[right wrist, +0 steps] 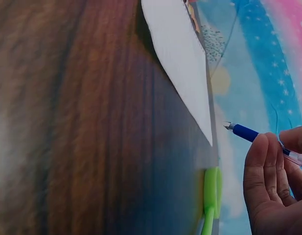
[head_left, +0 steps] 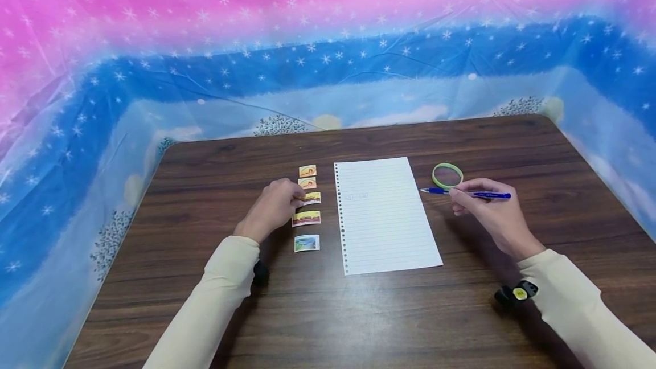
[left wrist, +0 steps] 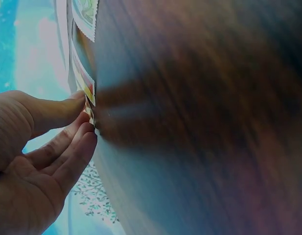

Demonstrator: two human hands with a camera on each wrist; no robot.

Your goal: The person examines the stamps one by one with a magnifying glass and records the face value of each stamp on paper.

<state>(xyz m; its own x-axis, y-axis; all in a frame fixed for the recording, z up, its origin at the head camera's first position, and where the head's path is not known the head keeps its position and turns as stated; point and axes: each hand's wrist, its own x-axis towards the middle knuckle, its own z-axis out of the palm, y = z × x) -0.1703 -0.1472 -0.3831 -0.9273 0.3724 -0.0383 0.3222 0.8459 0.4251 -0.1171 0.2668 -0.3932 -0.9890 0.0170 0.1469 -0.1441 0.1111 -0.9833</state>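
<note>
A column of several postage stamps lies on the table left of a lined, hole-punched sheet of paper (head_left: 386, 226). My left hand (head_left: 274, 204) pinches the left edge of the middle stamp (head_left: 312, 198), a yellow and dark red one, between thumb and fingers. Small boxes are drawn in pen on the sheet's upper left. My right hand (head_left: 489, 215) holds a blue ballpoint pen (head_left: 435, 191), its tip pointing left near the sheet's right edge. Just beyond that hand lies a green-rimmed magnifying glass (head_left: 447, 176); in the right wrist view its green handle (right wrist: 208, 220) shows.
Two orange stamps (head_left: 307, 171) lie beyond the left hand. Nearer me are another yellow and red stamp (head_left: 306, 218) and a green-blue landscape stamp (head_left: 307, 243). The brown wooden table (head_left: 359, 323) ends at a patterned curtain (head_left: 328, 61) behind and at both sides.
</note>
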